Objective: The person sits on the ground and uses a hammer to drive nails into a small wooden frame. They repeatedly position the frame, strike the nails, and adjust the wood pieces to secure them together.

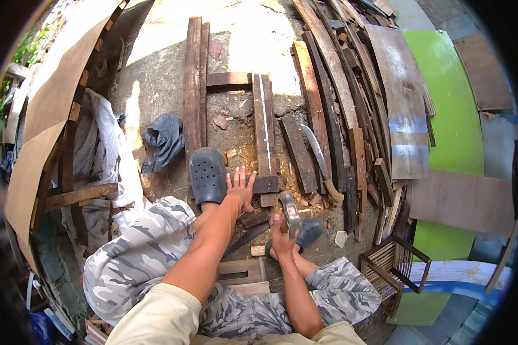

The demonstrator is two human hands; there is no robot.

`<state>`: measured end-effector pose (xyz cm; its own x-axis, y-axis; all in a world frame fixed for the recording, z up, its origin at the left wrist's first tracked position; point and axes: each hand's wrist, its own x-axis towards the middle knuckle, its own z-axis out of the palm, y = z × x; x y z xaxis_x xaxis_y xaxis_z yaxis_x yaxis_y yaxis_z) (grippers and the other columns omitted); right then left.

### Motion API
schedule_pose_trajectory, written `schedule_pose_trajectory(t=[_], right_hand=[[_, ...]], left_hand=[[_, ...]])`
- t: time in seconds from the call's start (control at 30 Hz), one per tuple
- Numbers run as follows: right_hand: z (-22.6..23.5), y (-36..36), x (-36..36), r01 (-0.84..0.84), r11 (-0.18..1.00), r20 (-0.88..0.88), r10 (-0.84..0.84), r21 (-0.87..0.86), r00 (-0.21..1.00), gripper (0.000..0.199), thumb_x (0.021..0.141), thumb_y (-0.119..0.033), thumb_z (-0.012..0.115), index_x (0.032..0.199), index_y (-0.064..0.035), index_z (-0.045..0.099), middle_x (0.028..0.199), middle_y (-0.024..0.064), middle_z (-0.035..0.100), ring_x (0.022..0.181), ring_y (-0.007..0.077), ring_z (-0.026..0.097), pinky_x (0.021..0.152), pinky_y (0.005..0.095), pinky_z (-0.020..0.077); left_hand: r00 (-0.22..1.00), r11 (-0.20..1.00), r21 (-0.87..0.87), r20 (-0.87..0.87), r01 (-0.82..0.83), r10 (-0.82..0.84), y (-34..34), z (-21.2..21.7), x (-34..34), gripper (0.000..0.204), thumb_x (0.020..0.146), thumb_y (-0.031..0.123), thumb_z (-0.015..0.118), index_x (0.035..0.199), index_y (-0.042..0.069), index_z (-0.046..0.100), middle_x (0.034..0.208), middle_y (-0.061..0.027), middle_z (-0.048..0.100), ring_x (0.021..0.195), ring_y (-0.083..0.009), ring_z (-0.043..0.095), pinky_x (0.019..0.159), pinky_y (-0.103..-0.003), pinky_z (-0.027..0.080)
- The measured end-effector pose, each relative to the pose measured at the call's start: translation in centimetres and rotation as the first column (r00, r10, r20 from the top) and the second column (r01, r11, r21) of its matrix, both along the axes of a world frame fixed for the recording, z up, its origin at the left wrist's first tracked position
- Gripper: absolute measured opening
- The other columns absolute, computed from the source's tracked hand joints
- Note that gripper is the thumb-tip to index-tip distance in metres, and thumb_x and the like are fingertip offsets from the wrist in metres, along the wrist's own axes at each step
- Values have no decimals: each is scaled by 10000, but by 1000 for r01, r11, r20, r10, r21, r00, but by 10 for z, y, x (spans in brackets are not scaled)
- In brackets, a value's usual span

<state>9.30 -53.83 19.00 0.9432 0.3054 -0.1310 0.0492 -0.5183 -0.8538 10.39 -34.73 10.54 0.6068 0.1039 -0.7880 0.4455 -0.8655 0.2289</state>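
My left hand (pixel 241 190) lies flat with its fingers spread, pressing on the near crosspiece (pixel 265 184) of a wooden frame. That frame has a left plank (pixel 194 86), a right plank (pixel 265 123) with a pale streak along it, and a far crosspiece (pixel 229 79). My right hand (pixel 283 238) grips a hammer (pixel 290 211) just right of the frame's near end. Its metal head points up and away from me, and the fist covers most of the handle. A dark clog (pixel 208 175) on my left foot rests over the left plank.
Right of the frame lie a short dark plank (pixel 299 154), a long knife (pixel 318 150) with a wooden handle, and stacked timber (pixel 351 103). A slatted wooden crate (pixel 395 270) stands at right. A dark plastic bag (pixel 163 142) and leaning plywood (pixel 54 92) are at left.
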Motion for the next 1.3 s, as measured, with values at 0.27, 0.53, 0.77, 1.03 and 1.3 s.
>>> schedule_pose_trajectory(t=[0.27, 0.53, 0.77, 1.03, 1.3], right_hand=[[-63, -13, 7, -55, 910, -223, -41, -410, 974, 375, 940, -351, 597, 874, 8, 682, 780, 297, 650, 800, 494, 638, 692, 532, 477], [-76, -15, -11, 83, 968, -45, -96, -238, 994, 333, 950, -264, 603, 833, 42, 663, 755, 282, 648, 780, 471, 656, 659, 517, 480], [-25, -45, 0, -252, 803, -425, -2, -540, 905, 361, 922, -391, 605, 991, -61, 730, 941, 279, 687, 938, 474, 651, 824, 514, 506], [159, -105, -18, -262, 720, -393, -16, -642, 920, 365, 890, -326, 664, 1069, -8, 672, 945, 280, 679, 942, 458, 645, 805, 495, 500], [155, -143, -74, -4, 950, -257, -80, -313, 963, 354, 909, -319, 647, 1091, -15, 642, 950, 292, 674, 952, 462, 641, 811, 505, 501]], left_hand=[[999, 1000, 17, 39, 16, -17, -1, 3, 3, 1431, 626, 533, 859, 1564, 153, -152, 1606, -271, -160, 1483, -443, -171, 1139, -663, -51], [999, 1000, 2, 36, 22, -22, -6, 10, 5, 1439, 619, 541, 862, 1564, 146, -148, 1603, -276, -166, 1480, -450, -174, 1138, -666, -51], [995, 995, 80, 78, 53, -59, -6, 1, -4, 1430, 636, 695, 769, 1562, 100, -144, 1608, -282, -126, 1482, -458, -151, 1132, -672, -49], [852, 963, 256, 483, 85, -203, -27, 1, -27, 1032, 753, 778, 588, 1577, 378, 112, 1624, -246, 25, 1496, -455, -31, 1065, -779, 17], [781, 855, 423, 405, 301, -476, -39, 28, -29, 968, 792, 596, 690, 1565, 252, 219, 1623, -206, 137, 1520, -345, 78, 1145, -682, 98]])
